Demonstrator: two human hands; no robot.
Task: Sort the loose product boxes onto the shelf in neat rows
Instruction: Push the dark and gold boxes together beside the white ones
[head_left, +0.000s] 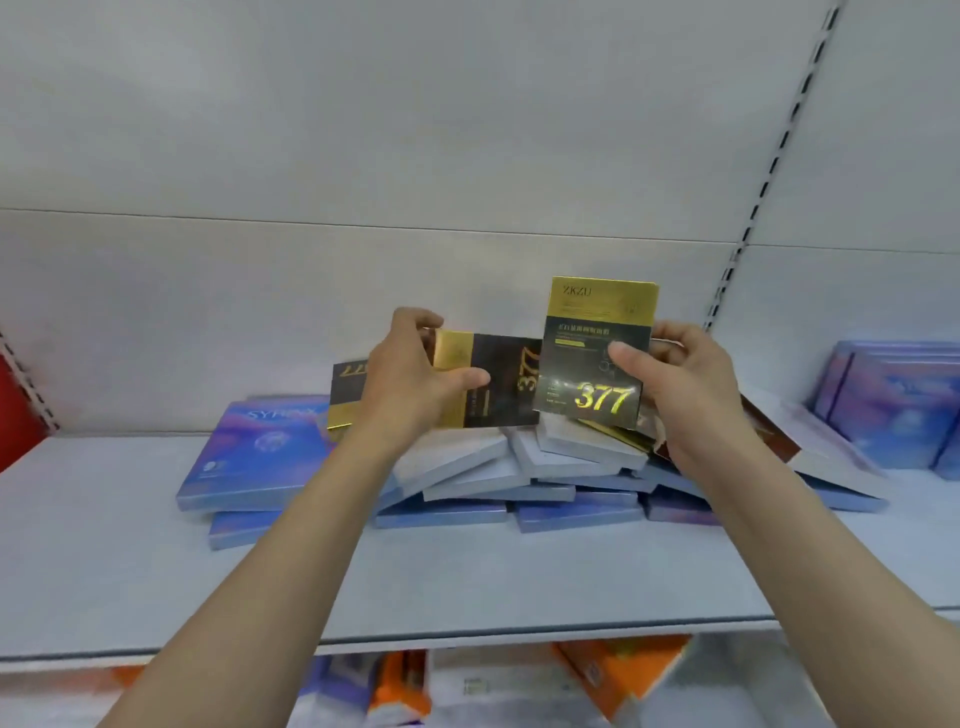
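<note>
Left hand (415, 374) covers the middle of a sideways black-and-gold "377" cardboard box (498, 387); a second like box (347, 392) behind the wrist shows only its left end. Small print on the upright black-and-gold box (595, 353) too blurred to read. Blue-purple boxes (898, 405) cut off at right edge. Orange packs (613, 670) below shelf lip (467, 636), bottom centre: blurred, partly hidden.
</note>
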